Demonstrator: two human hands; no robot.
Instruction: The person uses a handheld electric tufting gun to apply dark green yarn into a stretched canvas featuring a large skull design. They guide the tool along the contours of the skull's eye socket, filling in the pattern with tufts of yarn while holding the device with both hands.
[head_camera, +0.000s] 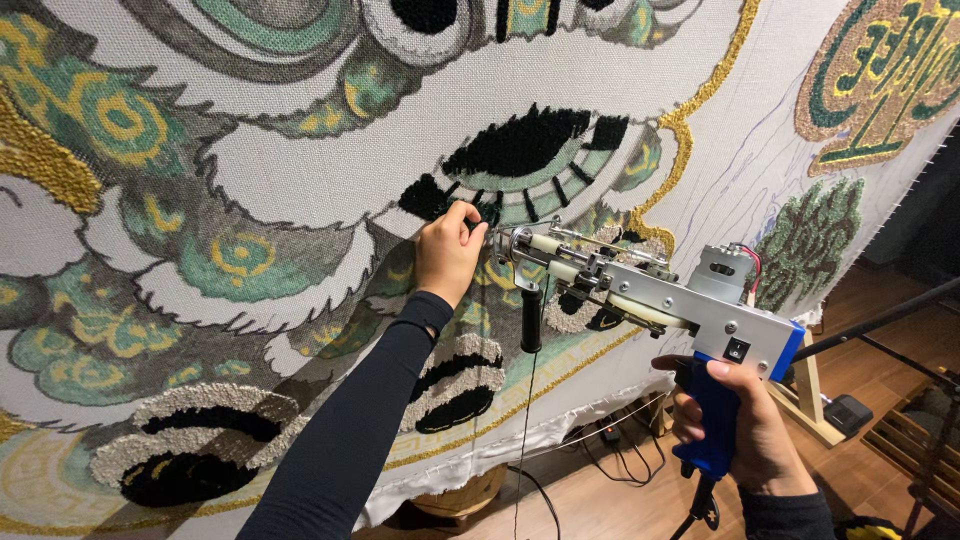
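Gripping the tufting gun (640, 300) by its blue handle, the right hand (745, 430) clamps below a seemingly front-heavy metal body (rigid), while the left hand (447, 252) pinches black yarn (480, 222) beyond the needle, against soft stretched cloth (330, 170)

Matt metal tufting gun (640, 290), woven cloth (330, 180)

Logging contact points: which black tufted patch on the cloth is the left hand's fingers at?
The small black patch left of the big black eye-shaped one; the left hand pinches beside it. The black patches low on the cloth lie far below.
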